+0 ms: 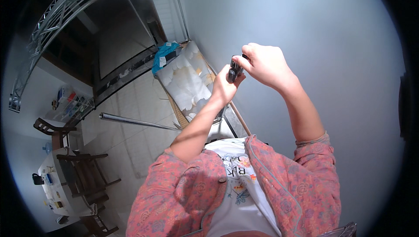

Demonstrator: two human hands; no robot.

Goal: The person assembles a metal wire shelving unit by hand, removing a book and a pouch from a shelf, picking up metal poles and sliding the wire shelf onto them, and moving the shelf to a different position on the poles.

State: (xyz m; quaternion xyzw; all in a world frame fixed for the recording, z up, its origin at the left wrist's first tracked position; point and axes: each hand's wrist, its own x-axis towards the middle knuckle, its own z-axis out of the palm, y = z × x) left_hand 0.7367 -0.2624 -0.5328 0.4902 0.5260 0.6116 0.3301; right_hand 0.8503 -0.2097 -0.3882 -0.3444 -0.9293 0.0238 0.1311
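In front of my chest, close to the pale wall, both hands meet on a small black fitting with a round knob (232, 74). My left hand (223, 87) is closed around its lower part from the left. From the upper right, my right hand (267, 64) grips the top, its thumb pressed on the black piece. My fingers cover much of the fitting, so its exact kind is unclear. Below my left wrist shows a thin dark pole (222, 114); whether it joins the fitting is hidden.
A shiny metal tube (135, 121) juts out left of my left forearm. Beyond lie a flower-patterned panel (185, 77) and a blue bag (162, 58). Metal trusswork (54, 29) arches across the upper left. Wooden chairs (89, 173), a white table (54, 189) and a wire rack (77, 108) stand at left.
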